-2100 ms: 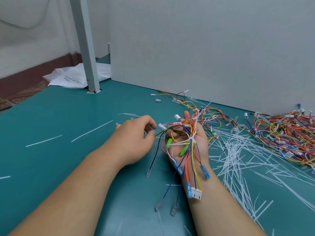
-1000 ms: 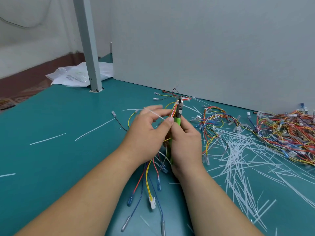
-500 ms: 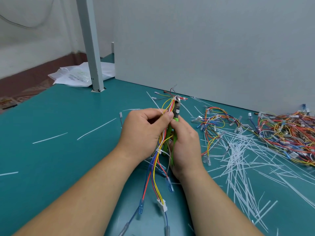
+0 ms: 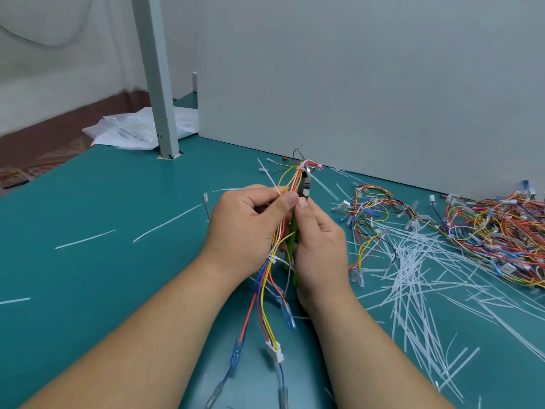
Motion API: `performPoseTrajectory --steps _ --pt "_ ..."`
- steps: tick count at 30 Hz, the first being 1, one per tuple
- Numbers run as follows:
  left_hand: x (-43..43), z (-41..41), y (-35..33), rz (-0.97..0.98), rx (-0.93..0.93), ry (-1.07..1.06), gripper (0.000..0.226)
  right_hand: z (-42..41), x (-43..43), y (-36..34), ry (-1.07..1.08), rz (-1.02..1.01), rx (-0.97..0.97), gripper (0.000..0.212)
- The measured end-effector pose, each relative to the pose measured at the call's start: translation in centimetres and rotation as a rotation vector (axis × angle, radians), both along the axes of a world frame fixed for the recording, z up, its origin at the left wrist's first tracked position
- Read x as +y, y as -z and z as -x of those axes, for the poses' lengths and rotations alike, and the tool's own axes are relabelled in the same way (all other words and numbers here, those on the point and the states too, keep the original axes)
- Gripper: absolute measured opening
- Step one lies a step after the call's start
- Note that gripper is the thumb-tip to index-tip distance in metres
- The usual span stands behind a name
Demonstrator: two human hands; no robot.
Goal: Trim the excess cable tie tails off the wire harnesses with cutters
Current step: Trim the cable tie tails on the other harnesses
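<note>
Head: loose tie tails (image 4: 413, 278), harness pile (image 4: 495, 231) litter table (image 4: 88, 276) right.

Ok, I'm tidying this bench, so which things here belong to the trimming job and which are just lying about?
In the job:
wire harness, gripped by the left hand
green cutters, held in the right hand
harness pile at the right

Lying about:
cut-off tie tails, scattered
plastic bag by the post

— We've got a teal table (image 4: 88, 202), with white tie offcuts (image 4: 408, 256) strewn across it!
— And we're seeing green-handled cutters (image 4: 293, 233), plus red, yellow, blue and white wires (image 4: 265, 290) ending in clear blue plugs (image 4: 236, 352).
</note>
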State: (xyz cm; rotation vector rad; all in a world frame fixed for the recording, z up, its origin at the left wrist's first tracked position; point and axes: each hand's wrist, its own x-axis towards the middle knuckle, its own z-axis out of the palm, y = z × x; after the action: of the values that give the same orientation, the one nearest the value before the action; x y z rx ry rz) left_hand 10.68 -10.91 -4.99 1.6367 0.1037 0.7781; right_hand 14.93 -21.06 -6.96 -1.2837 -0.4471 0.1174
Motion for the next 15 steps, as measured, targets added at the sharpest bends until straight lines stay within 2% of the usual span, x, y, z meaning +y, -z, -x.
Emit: performPoseTrajectory --steps 5,8,15 --pt "0.12 0.27 -0.18 -0.143 0.010 -0.022 0.020 -0.10 -0.12 0.13 0.076 0.011 -0.040 0.026" --pt "0.10 0.35 -0.22 -0.177 0.020 -0.024 0.019 -0.32 -0.12 0.38 0.106 0.053 -0.048 0.038" --pt "0.14 0.43 -0.40 -0.221 0.025 -0.025 0.019 -0.42 -0.27 0.47 0.140 0.115 -0.071 0.031"
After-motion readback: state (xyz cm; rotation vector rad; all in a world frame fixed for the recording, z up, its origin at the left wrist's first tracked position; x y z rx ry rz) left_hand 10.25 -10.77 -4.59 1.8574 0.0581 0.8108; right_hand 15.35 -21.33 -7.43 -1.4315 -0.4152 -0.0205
